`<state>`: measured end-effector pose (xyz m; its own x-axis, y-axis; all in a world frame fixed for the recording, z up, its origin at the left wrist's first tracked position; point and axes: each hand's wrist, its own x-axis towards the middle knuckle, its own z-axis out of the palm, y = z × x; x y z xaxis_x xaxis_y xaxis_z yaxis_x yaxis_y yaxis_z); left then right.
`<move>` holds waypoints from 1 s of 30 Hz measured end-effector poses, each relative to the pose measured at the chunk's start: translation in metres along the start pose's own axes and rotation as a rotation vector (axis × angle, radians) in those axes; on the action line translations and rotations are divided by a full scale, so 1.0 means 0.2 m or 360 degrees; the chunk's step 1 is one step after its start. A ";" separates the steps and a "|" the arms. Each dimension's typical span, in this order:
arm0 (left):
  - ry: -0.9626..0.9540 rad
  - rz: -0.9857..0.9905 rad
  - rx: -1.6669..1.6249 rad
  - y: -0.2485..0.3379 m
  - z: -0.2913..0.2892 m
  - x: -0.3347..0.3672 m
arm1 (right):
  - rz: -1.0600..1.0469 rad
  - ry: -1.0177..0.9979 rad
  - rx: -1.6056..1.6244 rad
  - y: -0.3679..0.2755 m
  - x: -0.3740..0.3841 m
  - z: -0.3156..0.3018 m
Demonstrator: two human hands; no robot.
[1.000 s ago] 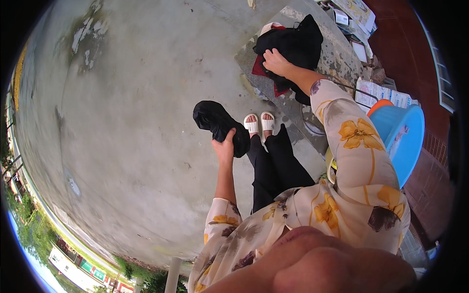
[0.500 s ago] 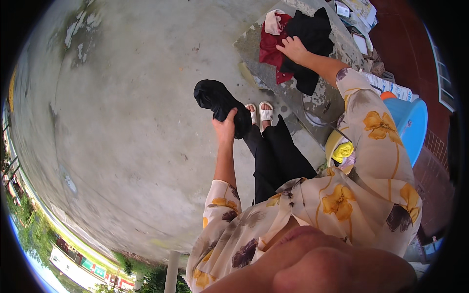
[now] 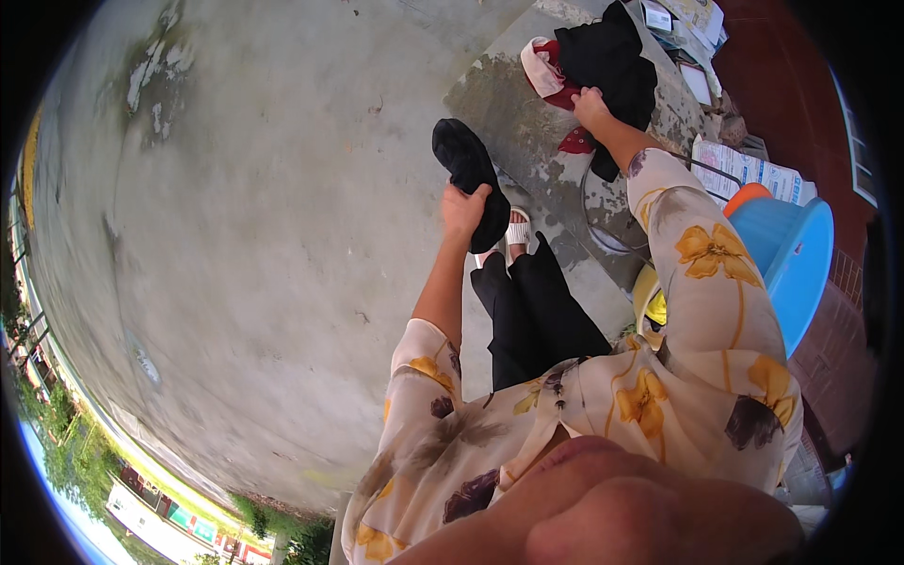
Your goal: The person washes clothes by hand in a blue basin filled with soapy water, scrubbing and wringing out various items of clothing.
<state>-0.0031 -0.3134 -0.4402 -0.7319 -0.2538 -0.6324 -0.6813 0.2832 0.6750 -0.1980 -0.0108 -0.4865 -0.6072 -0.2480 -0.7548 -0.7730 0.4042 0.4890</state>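
Observation:
My left hand is wrapped round a bunched black garment and holds it up in front of my legs, over the floor and the edge of the stone slab. On the slab lie a red garment with a pale collar-like part and a black garment. My right hand has its fingers curled on the red cloth at the border with the black one. A snap-studded red corner pokes out below. Much of the red garment is hidden under the black cloth and my hand.
Right of the slab stand a blue basin with an orange item and a yellowish tub holding yellow cloth. A printed sack and piled papers lie farther right. A thin hose loops over the slab's edge.
My left hand has moved the bunched black garment right and slightly away from me. My right hand has closed on the red cloth, which has shifted right and become more bunched.

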 end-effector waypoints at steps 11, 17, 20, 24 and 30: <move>-0.0045 0.0399 0.0312 0.00 0.36 0.40 | 0.0682 0.0119 0.1582 -0.15 -0.01 -0.45; 0.0035 0.0576 0.0256 -0.12 0.36 0.28 | 0.1319 0.0184 0.2593 -0.46 -0.19 -0.66; 0.0055 0.0327 0.0448 -0.19 0.23 0.13 | 0.1269 0.0472 0.2867 -0.63 -0.40 -0.93; -0.0123 0.0409 0.0735 -0.17 0.15 -0.01 | 0.1042 0.0881 0.3411 -0.74 -0.71 -1.26; 0.0119 0.0617 -0.0276 0.15 0.08 -0.27 | 0.0410 0.1674 0.3413 -0.41 -1.36 -1.66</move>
<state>0.0163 -0.2757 -0.3912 -0.9283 -0.2273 -0.2942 -0.3421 0.2126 0.9153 -0.0309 -0.2683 -0.1766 -0.9975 0.0303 -0.0644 0.0704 0.2866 -0.9555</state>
